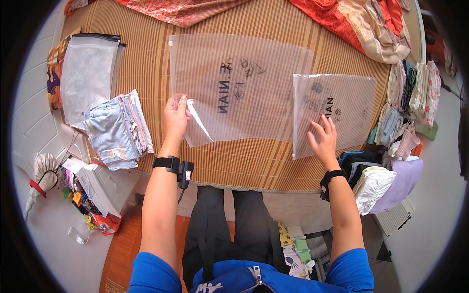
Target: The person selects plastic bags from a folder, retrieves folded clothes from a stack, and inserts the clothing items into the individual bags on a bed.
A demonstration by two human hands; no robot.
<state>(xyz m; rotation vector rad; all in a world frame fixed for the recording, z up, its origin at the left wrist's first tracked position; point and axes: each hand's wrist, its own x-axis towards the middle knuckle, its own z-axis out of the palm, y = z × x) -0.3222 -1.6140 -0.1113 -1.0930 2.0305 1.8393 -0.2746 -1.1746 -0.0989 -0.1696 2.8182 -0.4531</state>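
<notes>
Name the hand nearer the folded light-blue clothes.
Left. The left hand, on the larger bag, is right of those clothes; the right hand, at the smaller bag, is much farther right.

The right hand [323,139] partly hides the smaller bag [355,115].

Glossy plastic bags [200,68], ribbed wooden mat [146,63]

Large zip bag [264,97], clear plastic, dark print, zip edge facing left, mostly flat on slatted mat [146,63], lower left raised with a bright glare; small bag [352,108], also clear (same dark print style), flat, overlapping large one's right end
</notes>
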